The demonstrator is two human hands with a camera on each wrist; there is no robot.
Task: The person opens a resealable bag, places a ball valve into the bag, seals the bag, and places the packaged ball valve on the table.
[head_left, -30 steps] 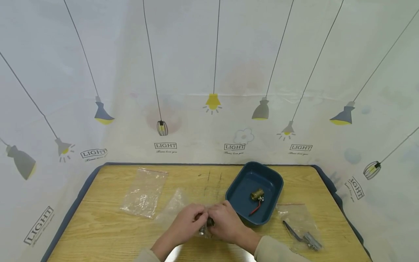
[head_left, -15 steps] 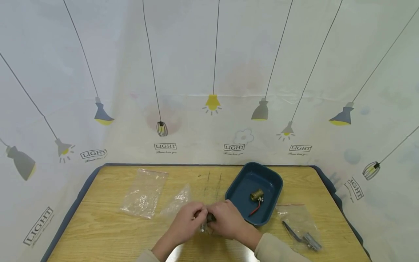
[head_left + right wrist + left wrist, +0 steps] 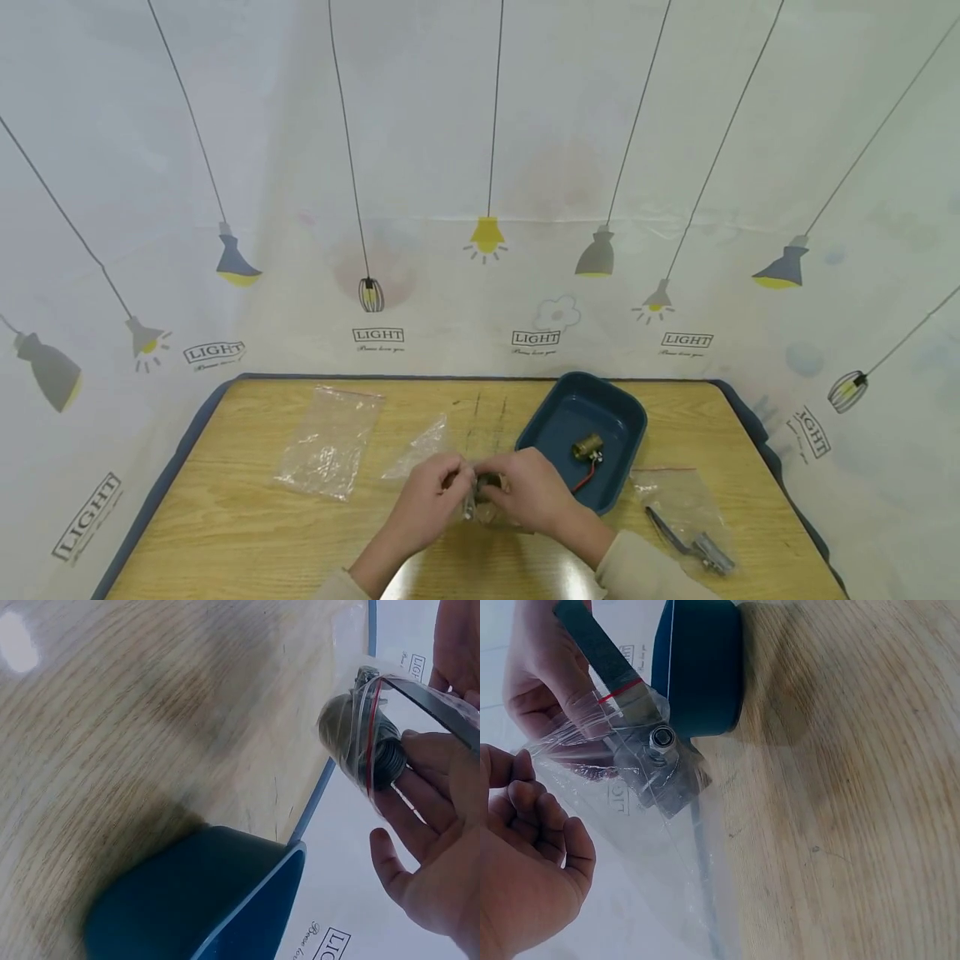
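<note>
A metal ball valve (image 3: pixel 341 729) with a threaded opening and a flat lever handle (image 3: pixel 604 649) sits in a clear zip bag (image 3: pixel 656 851). Its handle sticks out past the red zip line at the bag's mouth. My right hand (image 3: pixel 532 492) holds the valve by its threaded end, fingers at the opening in the right wrist view. With thumb and forefinger, my left hand (image 3: pixel 423 500) pinches the bag's edge near the mouth, its other fingers curled. In the head view both hands are close together, left of the blue tray (image 3: pixel 637 417), and partly hide the valve.
In the tray lies a brass valve (image 3: pixel 587 447) with a red handle (image 3: pixel 582 479). A flat clear bag (image 3: pixel 330 442) lies at the left of the wooden table (image 3: pixel 225 533). At the right, another clear bag (image 3: pixel 690 492) holds a grey metal valve (image 3: pixel 712 554) with a dark handle.
My right hand has shifted slightly up and right, its fingers spreading so more of the valve shows. The bag's loose end has swung right and away. My left hand keeps its pinch.
</note>
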